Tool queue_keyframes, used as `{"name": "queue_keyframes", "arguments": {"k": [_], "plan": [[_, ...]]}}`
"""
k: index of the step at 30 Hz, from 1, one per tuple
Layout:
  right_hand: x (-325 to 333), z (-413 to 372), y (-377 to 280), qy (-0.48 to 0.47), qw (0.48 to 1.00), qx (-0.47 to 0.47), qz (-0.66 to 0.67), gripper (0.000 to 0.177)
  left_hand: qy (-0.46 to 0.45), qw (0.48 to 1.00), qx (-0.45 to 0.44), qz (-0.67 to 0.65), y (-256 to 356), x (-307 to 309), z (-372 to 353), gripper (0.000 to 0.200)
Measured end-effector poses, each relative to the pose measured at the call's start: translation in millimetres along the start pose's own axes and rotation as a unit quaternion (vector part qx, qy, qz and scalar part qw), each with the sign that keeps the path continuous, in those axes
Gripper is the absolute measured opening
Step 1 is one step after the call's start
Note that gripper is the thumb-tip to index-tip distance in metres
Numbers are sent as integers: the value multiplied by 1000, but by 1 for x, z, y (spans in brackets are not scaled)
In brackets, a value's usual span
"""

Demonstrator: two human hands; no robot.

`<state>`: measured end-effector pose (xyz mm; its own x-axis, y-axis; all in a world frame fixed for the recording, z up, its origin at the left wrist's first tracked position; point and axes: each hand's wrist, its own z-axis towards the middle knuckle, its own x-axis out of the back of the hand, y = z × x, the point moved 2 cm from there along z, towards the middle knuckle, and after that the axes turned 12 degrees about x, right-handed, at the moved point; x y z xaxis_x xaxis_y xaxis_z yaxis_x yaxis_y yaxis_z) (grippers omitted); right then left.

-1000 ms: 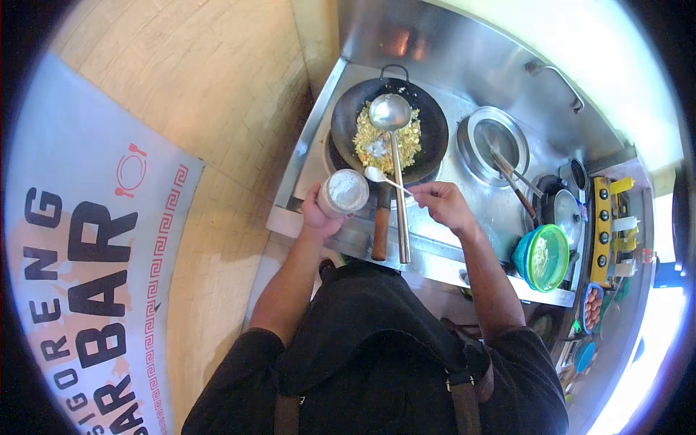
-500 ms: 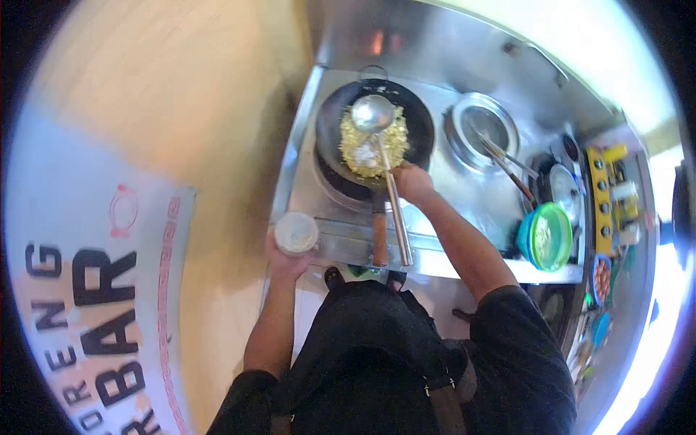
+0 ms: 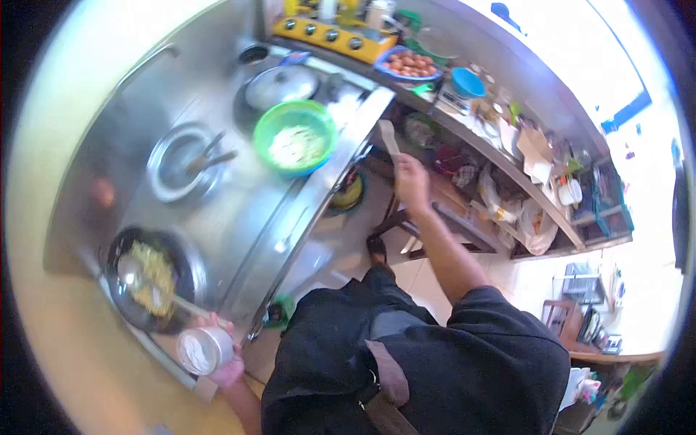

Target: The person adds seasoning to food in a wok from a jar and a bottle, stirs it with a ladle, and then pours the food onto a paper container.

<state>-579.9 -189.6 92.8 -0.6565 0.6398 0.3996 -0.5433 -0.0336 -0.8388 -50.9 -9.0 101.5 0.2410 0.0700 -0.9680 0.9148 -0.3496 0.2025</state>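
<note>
My left hand point(image 3: 225, 366) is closed around a round tub of white powder point(image 3: 199, 351), near the front edge of the steel stove. Beyond it a dark wok point(image 3: 192, 272) holds chopped yellowish food point(image 3: 158, 274). A metal ladle point(image 3: 130, 272) rests in the wok, its handle reaching toward my left hand. Away to the right, my right hand point(image 3: 412, 181) grips a pale spoon-like utensil point(image 3: 389, 136), pointing up and away from me. Its exact kind is blurred. The utensil is in front of the gap between stove and shelf.
A green bowl of pale shreds point(image 3: 297, 138) stands near the stove edge, a metal pot point(image 3: 163, 163) with utensils behind it. On the right counter are a basket of eggs point(image 3: 410, 64), a blue bowl point(image 3: 468, 83) and a yellow rack point(image 3: 326, 35). Bags fill the lower shelf.
My view has swung right, putting the wok at lower left. My right hand has left the wok area and now holds a pale utensil out to the right. My left hand still holds the tub.
</note>
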Motion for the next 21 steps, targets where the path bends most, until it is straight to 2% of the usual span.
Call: {"name": "queue_keyframes", "arguments": {"k": [1,3,7,8,9,11,12,14,15,17,19,21], "plan": [[48,32,63,73,996,-36,-42,23,-20,999,25,-5,-26,-6,24,73],[130,86,193,154,971,-169,-70,26,-15,996,73,-48,-80,-18,75,73],[195,181,301,171,945,-240,-143,27,13,985,167,-41,-203,-43,191,73],[196,208,324,164,946,-210,-183,28,37,978,199,-53,-228,-49,213,74],[200,241,343,158,946,-174,-222,31,37,976,210,-48,-252,-54,242,74],[211,288,366,69,950,-183,-243,39,28,947,320,-33,-301,-57,289,74],[220,297,372,72,948,-191,-244,39,32,939,343,5,-321,-56,311,74],[245,319,364,116,863,-176,-459,47,32,922,385,10,-365,-73,357,76],[256,326,370,118,862,-181,-459,47,32,907,420,10,-385,-81,376,78],[274,338,391,-45,868,-197,-454,59,21,889,457,9,-421,-79,409,80],[277,345,400,-41,868,-178,-462,62,0,872,489,19,-457,-78,437,80],[280,349,406,-16,880,-201,-430,59,-9,857,512,60,-490,-80,461,76]]}}
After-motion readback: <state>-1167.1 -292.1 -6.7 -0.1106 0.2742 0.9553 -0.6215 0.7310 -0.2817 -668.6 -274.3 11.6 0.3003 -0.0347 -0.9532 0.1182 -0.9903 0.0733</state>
